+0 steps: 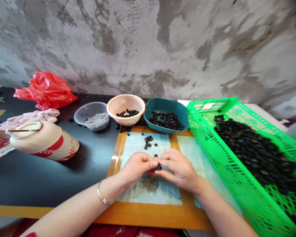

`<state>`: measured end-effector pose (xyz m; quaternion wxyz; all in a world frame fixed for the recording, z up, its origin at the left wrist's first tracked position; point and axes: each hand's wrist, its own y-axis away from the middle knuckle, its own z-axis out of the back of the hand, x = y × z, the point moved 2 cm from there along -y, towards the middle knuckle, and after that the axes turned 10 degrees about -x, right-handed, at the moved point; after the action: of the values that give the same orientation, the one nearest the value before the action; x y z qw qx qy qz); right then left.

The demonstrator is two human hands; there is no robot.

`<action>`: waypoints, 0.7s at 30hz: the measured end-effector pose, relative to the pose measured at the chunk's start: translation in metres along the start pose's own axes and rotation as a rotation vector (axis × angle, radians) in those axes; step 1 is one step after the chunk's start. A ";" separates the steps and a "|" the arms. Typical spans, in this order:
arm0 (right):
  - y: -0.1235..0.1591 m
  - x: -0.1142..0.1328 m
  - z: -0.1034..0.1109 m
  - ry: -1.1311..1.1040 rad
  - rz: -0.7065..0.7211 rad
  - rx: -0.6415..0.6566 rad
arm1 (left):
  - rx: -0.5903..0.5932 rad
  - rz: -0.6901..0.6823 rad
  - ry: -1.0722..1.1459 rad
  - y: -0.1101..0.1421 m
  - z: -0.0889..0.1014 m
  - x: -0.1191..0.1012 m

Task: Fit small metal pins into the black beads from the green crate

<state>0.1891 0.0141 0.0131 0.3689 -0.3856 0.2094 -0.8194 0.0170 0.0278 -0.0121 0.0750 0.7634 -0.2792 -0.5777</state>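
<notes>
My left hand [137, 167] and my right hand [179, 168] meet above a pale sheet [128, 194] edged with brown tape. Their fingertips pinch together around a small black round part [158, 168]; fingers hide some of it. Just beyond the fingers lies another black piece [156, 155], with a loose group of black pieces [148, 140] farther up the sheet. Beneath my hands is a small heap of thin metal pins [149, 185].
Behind the sheet stand a clear bowl [79, 113] of pins, a pink bowl [138, 104] and a teal basin [148, 115] with black pieces. A green basket [239, 187] full of them flanks the right. Leftward are a cream bottle [48, 140] and a red bag [48, 90].
</notes>
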 end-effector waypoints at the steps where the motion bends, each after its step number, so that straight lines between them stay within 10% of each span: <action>1: 0.000 0.001 0.000 0.002 0.007 -0.019 | -0.008 0.003 -0.001 0.000 0.000 0.001; 21: -0.002 0.001 0.000 -0.092 -0.083 -0.123 | 0.014 -0.291 -0.176 0.010 -0.003 -0.005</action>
<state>0.1873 0.0145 0.0153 0.3193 -0.4529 0.2258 -0.8012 0.0157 0.0219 -0.0023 -0.0392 0.7427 -0.1752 -0.6451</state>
